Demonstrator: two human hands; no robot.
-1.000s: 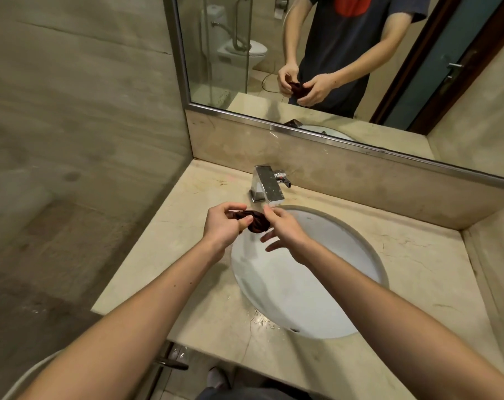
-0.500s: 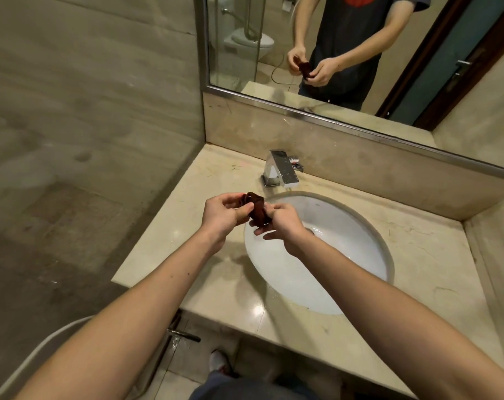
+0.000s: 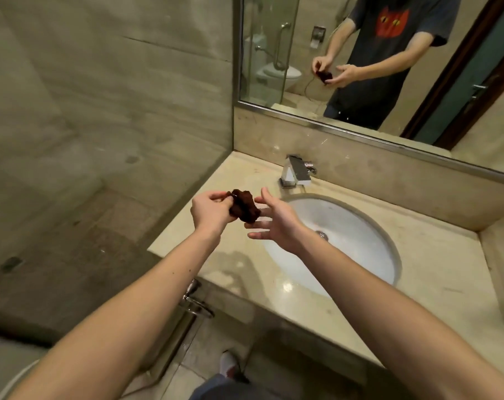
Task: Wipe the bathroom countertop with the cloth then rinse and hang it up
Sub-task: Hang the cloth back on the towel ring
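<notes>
Two hands (image 3: 213, 210), one cloth (image 3: 245, 207)

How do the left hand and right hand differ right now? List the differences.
The left hand grips the dark cloth with curled fingers; the right hand is open, fingers spread, beside it. The left hand hangs above the countertop; the right hand is in front of the sink's left rim. Both are bare and raised off the surface.

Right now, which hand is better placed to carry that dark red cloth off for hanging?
Probably the left hand: its fingers grip the crumpled cloth. The right hand is open beside it, fingers spread, gripping nothing.
</notes>
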